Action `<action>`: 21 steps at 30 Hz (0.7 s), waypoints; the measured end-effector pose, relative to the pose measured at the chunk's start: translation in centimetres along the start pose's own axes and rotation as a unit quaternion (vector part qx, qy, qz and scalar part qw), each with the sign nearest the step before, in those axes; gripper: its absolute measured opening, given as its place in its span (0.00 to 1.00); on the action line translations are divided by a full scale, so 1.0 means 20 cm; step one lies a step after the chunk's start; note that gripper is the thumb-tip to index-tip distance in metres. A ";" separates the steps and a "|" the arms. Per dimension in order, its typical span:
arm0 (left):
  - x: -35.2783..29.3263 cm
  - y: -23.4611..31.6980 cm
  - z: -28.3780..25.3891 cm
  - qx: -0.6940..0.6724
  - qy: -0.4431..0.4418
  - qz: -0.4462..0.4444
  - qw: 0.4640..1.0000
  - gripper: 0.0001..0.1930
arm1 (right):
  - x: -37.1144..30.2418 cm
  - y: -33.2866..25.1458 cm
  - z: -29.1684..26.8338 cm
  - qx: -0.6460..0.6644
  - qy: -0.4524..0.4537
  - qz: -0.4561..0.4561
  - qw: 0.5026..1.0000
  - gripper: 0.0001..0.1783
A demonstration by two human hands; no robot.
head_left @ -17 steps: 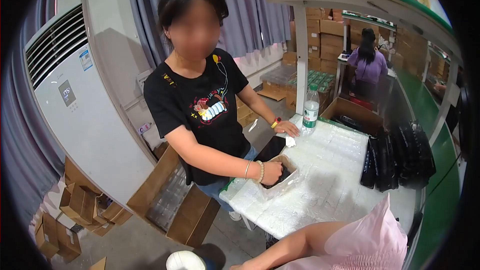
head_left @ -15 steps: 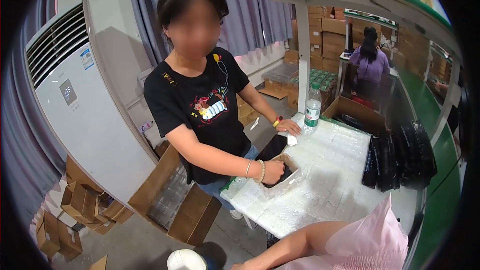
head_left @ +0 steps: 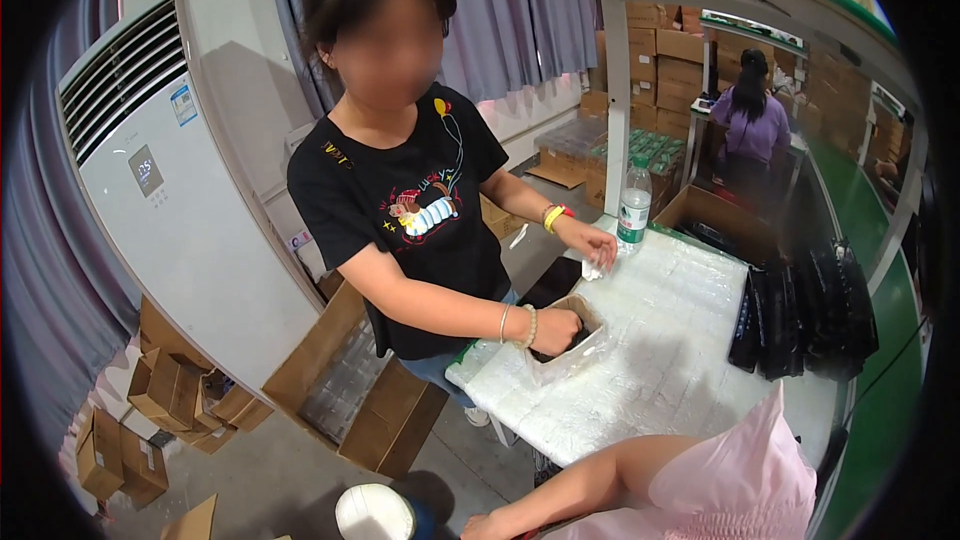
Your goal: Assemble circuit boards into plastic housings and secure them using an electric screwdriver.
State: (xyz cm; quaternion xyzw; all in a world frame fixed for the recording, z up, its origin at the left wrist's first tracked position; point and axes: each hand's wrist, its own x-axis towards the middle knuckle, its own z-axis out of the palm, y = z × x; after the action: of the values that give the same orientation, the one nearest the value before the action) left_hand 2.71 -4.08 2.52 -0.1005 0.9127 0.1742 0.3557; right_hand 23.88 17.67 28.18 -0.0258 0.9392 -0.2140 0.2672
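Note:
My right arm, in a pink sleeve, crosses the lower edge beside the white table (head_left: 690, 310). Only part of my right hand (head_left: 483, 526) shows at the bottom edge; its fingers are cut off. A sliver of something red lies by the wrist. My left hand is out of sight. Across the table, a person in a black T-shirt (head_left: 420, 175) has one fist (head_left: 556, 332) inside a small plastic-lined carton (head_left: 558, 368) with dark contents. The person's other hand (head_left: 592, 243) is at a crumpled white piece (head_left: 594, 269).
A water bottle (head_left: 634, 210) stands at the table's far corner, near an open carton (head_left: 715, 218). Black packs (head_left: 800, 315) lie in a row at right. A round white-topped stool (head_left: 372, 514), open boxes (head_left: 385, 422) and an air conditioner (head_left: 165, 200) are at left.
The view has shifted slightly. The other person's hand near the bottle has lifted off the table and come to the white piece. The fist stays in the carton. My right arm has barely moved.

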 end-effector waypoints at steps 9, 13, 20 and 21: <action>-0.12 -0.09 -0.09 -0.098 -0.032 0.002 0.995 0.57 | 0.11 0.16 0.14 0.029 0.101 0.032 0.994 0.13; 0.49 -0.47 0.20 0.404 0.404 0.303 0.763 0.45 | 0.07 0.08 0.12 0.035 0.075 -0.006 0.997 0.15; -0.02 -0.34 0.10 0.022 0.067 0.300 0.951 0.26 | 0.11 0.29 0.21 0.002 0.008 0.100 0.995 0.12; -0.12 -0.19 0.05 -0.049 0.062 0.368 0.927 0.21 | 0.08 0.32 0.19 0.016 -0.007 0.135 0.991 0.12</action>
State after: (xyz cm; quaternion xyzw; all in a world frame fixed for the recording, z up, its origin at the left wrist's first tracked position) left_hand 6.13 -7.03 2.58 0.2144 0.8961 0.3308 0.2039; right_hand 24.95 21.78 21.77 0.1039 0.9286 -0.1906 0.3009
